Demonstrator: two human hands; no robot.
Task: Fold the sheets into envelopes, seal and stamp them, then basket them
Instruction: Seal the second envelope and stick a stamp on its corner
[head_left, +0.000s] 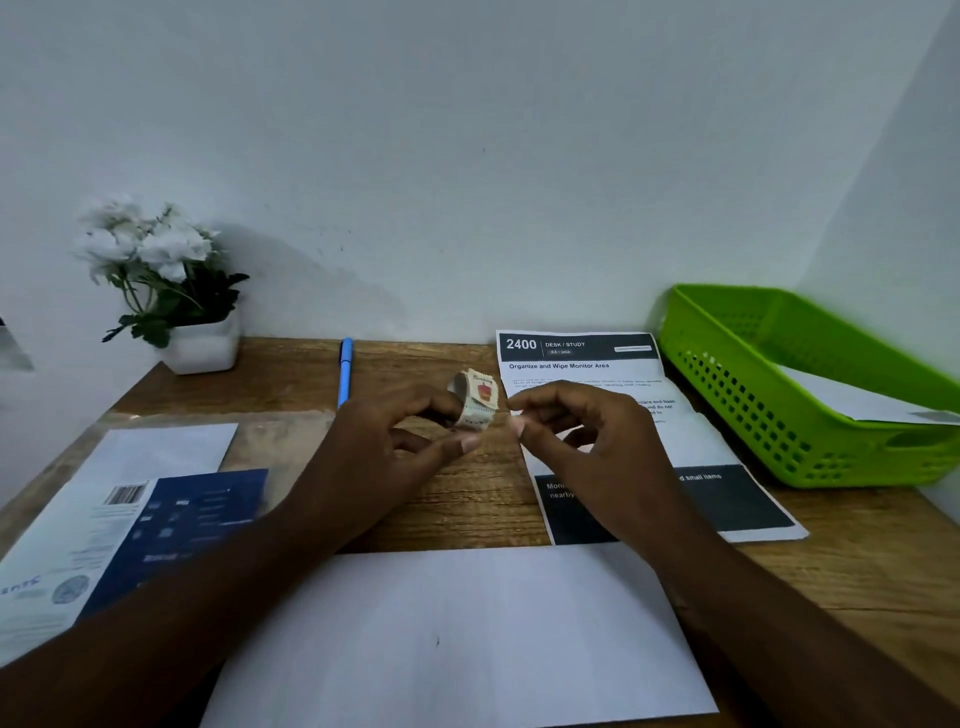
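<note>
Above the tabletop (467, 499), the left hand (395, 436) holds a stamp roll (475, 400) in a fingertip grip, lifted clear of the wood. Just beside it, the right hand (582, 441) has its fingers curled with thumb and forefinger close together by the roll's edge; I cannot tell whether this grip holds anything. A blank sheet (457, 639) lies nearest the person. A printed sheet (597, 364) lies under the right hand, and a green basket (769, 415) at far right holds a white paper.
</note>
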